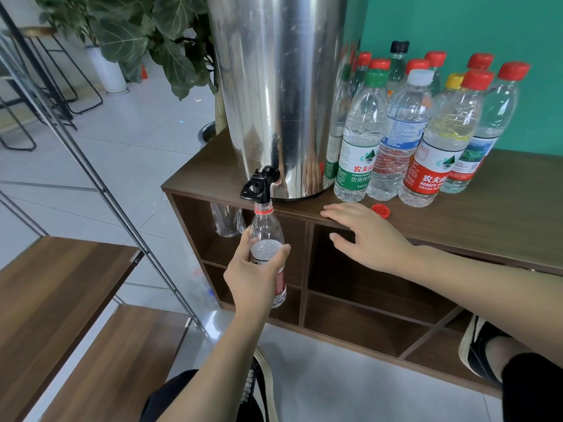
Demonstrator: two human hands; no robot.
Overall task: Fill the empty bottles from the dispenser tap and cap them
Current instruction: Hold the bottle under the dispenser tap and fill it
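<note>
The left hand (254, 269) grasps a clear ribbed plastic bottle (268, 239), its uncapped mouth just under the black tap (259, 185) of the polished steel dispenser (274, 86). The right hand (368, 236) lies released, fingers flat on the wood-grain cabinet (487, 208) edge right of the dispenser. A round red cap (381, 211) lies beside it, before the capped bottles (405, 132)

Dispenser (274, 86) cut off at twelve o'clock; rear bottles (399, 60) mostly hidden; shoe (478, 345) cropped at four o'clock.
</note>
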